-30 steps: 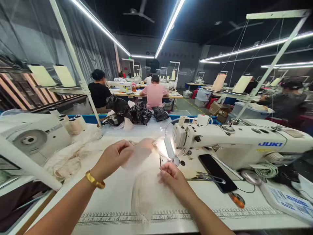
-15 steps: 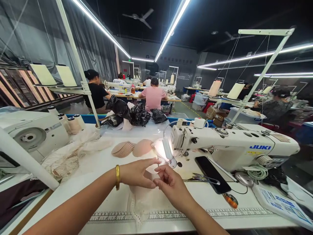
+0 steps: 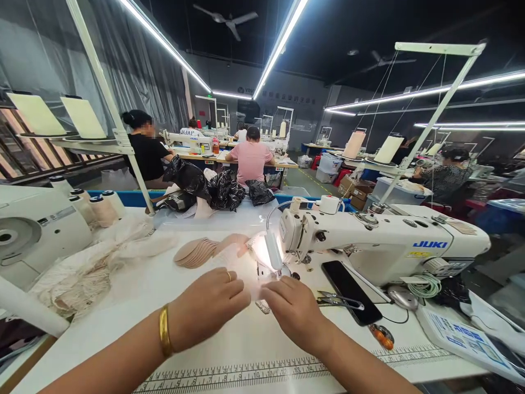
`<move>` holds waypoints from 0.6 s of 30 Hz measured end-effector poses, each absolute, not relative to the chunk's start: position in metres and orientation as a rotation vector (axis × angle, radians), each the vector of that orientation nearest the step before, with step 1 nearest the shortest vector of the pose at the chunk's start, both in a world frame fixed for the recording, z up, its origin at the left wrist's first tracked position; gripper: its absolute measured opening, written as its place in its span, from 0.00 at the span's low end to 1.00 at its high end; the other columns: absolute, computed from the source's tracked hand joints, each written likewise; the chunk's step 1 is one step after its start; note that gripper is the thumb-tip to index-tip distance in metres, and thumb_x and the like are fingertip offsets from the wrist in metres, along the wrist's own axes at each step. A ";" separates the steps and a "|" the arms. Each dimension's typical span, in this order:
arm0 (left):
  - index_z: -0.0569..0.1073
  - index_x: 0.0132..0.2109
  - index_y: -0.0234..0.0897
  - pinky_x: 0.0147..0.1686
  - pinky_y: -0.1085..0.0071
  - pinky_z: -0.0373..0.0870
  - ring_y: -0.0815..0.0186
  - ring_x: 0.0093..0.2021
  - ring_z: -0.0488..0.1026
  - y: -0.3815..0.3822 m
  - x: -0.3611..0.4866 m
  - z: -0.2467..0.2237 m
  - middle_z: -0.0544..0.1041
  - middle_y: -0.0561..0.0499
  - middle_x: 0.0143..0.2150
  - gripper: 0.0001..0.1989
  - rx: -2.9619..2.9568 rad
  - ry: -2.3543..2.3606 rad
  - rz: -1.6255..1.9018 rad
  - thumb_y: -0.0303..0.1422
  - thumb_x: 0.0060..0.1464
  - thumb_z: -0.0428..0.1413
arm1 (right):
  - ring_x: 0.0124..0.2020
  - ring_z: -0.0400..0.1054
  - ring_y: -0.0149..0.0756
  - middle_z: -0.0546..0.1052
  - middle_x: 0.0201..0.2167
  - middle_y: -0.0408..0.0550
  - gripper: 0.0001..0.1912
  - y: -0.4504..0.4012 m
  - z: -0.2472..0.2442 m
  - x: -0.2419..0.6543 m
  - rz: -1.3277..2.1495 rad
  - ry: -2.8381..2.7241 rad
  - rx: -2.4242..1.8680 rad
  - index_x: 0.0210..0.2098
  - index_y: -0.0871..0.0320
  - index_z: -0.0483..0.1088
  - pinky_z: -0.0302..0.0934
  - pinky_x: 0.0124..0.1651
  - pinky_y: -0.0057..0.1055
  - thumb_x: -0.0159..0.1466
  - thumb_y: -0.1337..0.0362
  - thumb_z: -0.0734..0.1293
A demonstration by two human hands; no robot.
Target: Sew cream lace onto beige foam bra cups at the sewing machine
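Note:
My left hand [image 3: 209, 301], with a ring and a gold bracelet, is closed with knuckles up in front of the sewing machine [image 3: 385, 235]. Just right of it my right hand [image 3: 293, 312] is closed too, fingertips bent down and out of sight. Pale sheer fabric [image 3: 232, 261] spreads beyond and between both fists, blurred by motion; they grip its near edge. The lit machine lamp [image 3: 273, 249] shines on the needle area just past my fingers. A stack of beige oval pads [image 3: 194, 253] lies beyond my left hand, partly covered by the fabric.
Right of my hands lie thread snips [image 3: 340, 300] across a black phone [image 3: 348, 290]. A ruler strip [image 3: 229, 377] runs along the front edge. Lace fabric [image 3: 86, 273] is heaped at left near thread cones [image 3: 102, 210]. Black plastic bags [image 3: 225, 189] sit behind; co-workers sit farther back.
The sheer fabric, which hung down over the ruler, has swung up and away beyond my hands. My left hand turned from spread fingers to a fist; both hands moved slightly apart. The view shifted right.

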State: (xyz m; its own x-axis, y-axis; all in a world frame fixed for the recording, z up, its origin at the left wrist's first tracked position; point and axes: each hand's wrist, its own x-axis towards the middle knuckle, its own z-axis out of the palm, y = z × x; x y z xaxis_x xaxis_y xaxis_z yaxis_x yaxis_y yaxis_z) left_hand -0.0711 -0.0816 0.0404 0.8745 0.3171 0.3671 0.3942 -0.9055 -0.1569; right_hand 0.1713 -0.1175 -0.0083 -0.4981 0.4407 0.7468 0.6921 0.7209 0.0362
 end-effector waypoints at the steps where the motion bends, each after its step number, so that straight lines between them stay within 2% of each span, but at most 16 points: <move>1: 0.68 0.33 0.40 0.32 0.62 0.61 0.61 0.31 0.69 -0.084 -0.068 0.033 0.75 0.52 0.31 0.08 -2.862 -0.551 -0.412 0.28 0.62 0.57 | 0.30 0.65 0.37 0.80 0.33 0.44 0.14 -0.112 -0.019 0.176 -0.453 -2.276 -0.862 0.39 0.55 0.71 0.57 0.33 0.34 0.71 0.78 0.59; 3: 0.69 0.34 0.40 0.34 0.63 0.64 0.60 0.34 0.71 -0.084 -0.058 0.021 0.76 0.52 0.34 0.10 -2.956 -0.569 -0.315 0.31 0.59 0.64 | 0.30 0.65 0.36 0.79 0.33 0.43 0.15 -0.101 -0.037 0.187 -0.463 -2.450 -0.871 0.34 0.55 0.71 0.55 0.32 0.34 0.73 0.75 0.59; 5: 0.70 0.35 0.39 0.37 0.63 0.66 0.61 0.35 0.72 -0.077 -0.044 0.014 0.77 0.52 0.35 0.07 -2.968 -0.533 -0.269 0.26 0.60 0.61 | 0.31 0.65 0.36 0.80 0.34 0.43 0.15 -0.090 -0.048 0.198 -0.413 -2.538 -0.881 0.33 0.56 0.71 0.56 0.33 0.33 0.73 0.74 0.60; 8: 0.70 0.34 0.38 0.33 0.63 0.64 0.60 0.32 0.70 -0.060 -0.023 0.008 0.76 0.50 0.34 0.10 -2.938 -0.554 -0.123 0.18 0.54 0.58 | 0.37 0.69 0.37 0.81 0.38 0.45 0.14 -0.080 -0.051 0.212 -0.240 -2.539 -0.892 0.37 0.56 0.73 0.60 0.35 0.31 0.71 0.78 0.60; 10: 0.69 0.32 0.38 0.29 0.63 0.61 0.60 0.30 0.69 -0.053 -0.014 0.001 0.74 0.50 0.32 0.10 -2.950 -0.606 -0.010 0.19 0.52 0.58 | 0.43 0.71 0.39 0.82 0.45 0.47 0.17 -0.079 -0.048 0.219 -0.122 -2.496 -0.900 0.43 0.56 0.74 0.63 0.40 0.32 0.69 0.80 0.59; 12: 0.69 0.30 0.38 0.28 0.63 0.60 0.59 0.30 0.69 -0.051 -0.010 -0.009 0.73 0.49 0.31 0.10 -2.930 -0.632 -0.014 0.20 0.55 0.57 | 0.46 0.70 0.40 0.81 0.47 0.47 0.20 -0.082 -0.043 0.224 -0.050 -2.457 -0.922 0.48 0.54 0.74 0.64 0.44 0.33 0.68 0.80 0.59; 16: 0.70 0.31 0.36 0.35 0.61 0.65 0.58 0.36 0.70 -0.056 -0.012 -0.026 0.73 0.48 0.35 0.11 -2.921 -0.678 -0.280 0.20 0.60 0.53 | 0.39 0.66 0.39 0.77 0.38 0.46 0.19 -0.092 -0.035 0.230 0.009 -2.487 -0.974 0.48 0.51 0.76 0.62 0.41 0.32 0.68 0.78 0.61; 18: 0.70 0.33 0.36 0.38 0.61 0.67 0.59 0.36 0.70 -0.058 -0.013 -0.028 0.73 0.48 0.36 0.10 -2.957 -0.681 -0.355 0.20 0.61 0.52 | 0.37 0.65 0.38 0.76 0.37 0.46 0.18 -0.094 -0.032 0.232 0.042 -2.516 -0.972 0.47 0.52 0.76 0.60 0.38 0.31 0.68 0.77 0.61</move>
State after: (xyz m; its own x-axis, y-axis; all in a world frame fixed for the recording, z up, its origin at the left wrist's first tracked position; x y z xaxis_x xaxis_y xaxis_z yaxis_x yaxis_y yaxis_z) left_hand -0.0133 -0.0577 -0.0282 0.8737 0.4208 0.2440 0.4409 -0.8970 -0.0317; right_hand 0.2321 -0.0940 -0.0323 -0.6560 0.6464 0.3897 0.6331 0.7523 -0.1821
